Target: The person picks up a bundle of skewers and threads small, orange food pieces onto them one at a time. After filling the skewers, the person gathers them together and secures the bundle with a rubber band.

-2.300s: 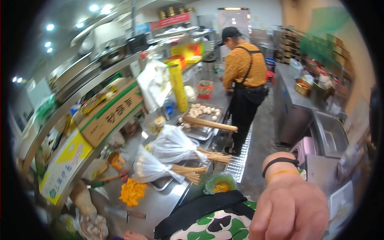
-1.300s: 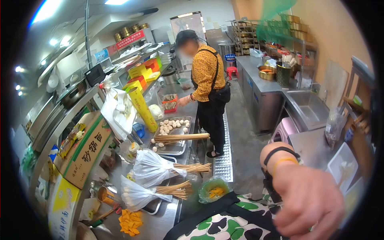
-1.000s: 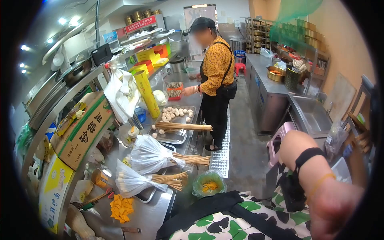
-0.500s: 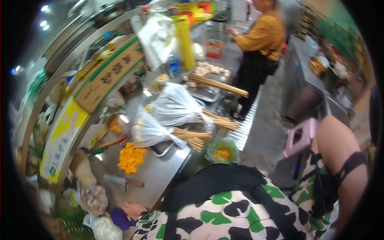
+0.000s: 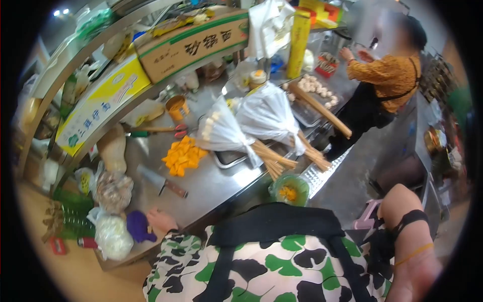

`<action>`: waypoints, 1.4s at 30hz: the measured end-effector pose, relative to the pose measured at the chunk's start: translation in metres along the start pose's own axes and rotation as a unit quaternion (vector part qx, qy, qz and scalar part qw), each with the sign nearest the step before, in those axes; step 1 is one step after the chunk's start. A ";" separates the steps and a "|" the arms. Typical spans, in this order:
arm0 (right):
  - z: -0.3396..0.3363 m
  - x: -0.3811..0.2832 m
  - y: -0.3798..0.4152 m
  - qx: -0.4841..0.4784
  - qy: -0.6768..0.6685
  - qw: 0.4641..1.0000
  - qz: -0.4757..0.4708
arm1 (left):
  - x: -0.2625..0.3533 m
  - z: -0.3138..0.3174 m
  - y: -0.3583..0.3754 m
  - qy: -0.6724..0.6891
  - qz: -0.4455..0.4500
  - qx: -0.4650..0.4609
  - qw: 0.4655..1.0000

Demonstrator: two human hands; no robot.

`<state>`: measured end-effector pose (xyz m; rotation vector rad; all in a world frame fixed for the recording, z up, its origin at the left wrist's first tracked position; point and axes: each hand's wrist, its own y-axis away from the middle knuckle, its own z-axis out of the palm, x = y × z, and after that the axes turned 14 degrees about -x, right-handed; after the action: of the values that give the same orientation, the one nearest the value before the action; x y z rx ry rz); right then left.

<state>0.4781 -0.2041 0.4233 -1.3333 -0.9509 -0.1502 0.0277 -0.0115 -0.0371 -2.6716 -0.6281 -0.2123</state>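
My left hand (image 5: 162, 221) rests on the steel counter near its front edge, close beside a bunched purple cloth (image 5: 140, 226). Its fingers look loosely stretched, with nothing visible in them. My right hand (image 5: 427, 269) hangs low at the right, below a yellow wristband; its fingers are blurred. A knife (image 5: 173, 189) with a wooden handle lies on the counter beyond my left hand. Past it sits a pile of orange pumpkin-like pieces (image 5: 184, 156). A green-lined bin (image 5: 289, 190) with orange scraps stands in front of me.
White-bagged bundles of skewers (image 5: 226, 128) lie across trays. Farther back are a tray of pale pieces (image 5: 317, 88) and loose sticks. A co-worker (image 5: 387, 75) stands at the back right. Bagged food (image 5: 114, 236), a squash (image 5: 112, 148) and shelf boxes (image 5: 193, 45) line the left.
The view has turned, so the counter appears higher and farther right. My left hand stays by the purple cloth. My right hand has come into view at the lower right.
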 end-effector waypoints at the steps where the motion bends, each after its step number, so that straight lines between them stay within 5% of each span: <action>1: 0.002 -0.001 0.003 0.004 -0.008 1.000 0.012 | 0.000 0.002 0.000 -0.004 -0.007 0.005 1.000; 9: -0.011 -0.002 0.021 -0.033 -0.011 0.999 0.010 | 0.013 -0.009 0.002 0.017 -0.039 -0.019 0.999; 13: 0.014 -0.005 0.032 0.065 0.042 0.997 -0.016 | 0.009 -0.004 0.002 0.004 -0.037 -0.012 0.999; 22: 0.034 -0.003 0.030 0.111 0.019 0.993 -0.032 | 0.006 -0.004 0.001 -0.026 -0.036 -0.022 0.999; 33: 0.060 -0.006 0.023 0.180 -0.190 0.964 0.047 | 0.003 -0.001 -0.001 -0.022 -0.042 -0.036 0.998; 37: 0.091 -0.007 0.024 0.343 -0.193 0.919 0.032 | -0.004 0.003 0.000 -0.022 -0.027 -0.016 0.999; 38: 0.074 -0.005 0.058 0.185 -0.101 0.977 0.026 | -0.004 0.002 0.000 -0.015 -0.023 -0.014 1.000; 39: 0.081 -0.001 0.080 0.019 -0.159 0.983 0.087 | -0.002 0.002 -0.001 -0.005 -0.020 -0.012 1.000; 41: 0.094 0.007 0.124 -0.359 -0.162 0.893 0.216 | -0.005 0.009 -0.003 0.006 -0.035 -0.023 0.999; 42: 0.122 0.013 0.155 -0.335 -0.214 0.856 0.330 | -0.006 0.011 -0.002 0.010 -0.048 -0.027 0.998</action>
<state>0.5177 -0.0486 0.3075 -2.3478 -0.7626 0.4012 0.0218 -0.0078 -0.0474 -2.6904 -0.7544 -0.2868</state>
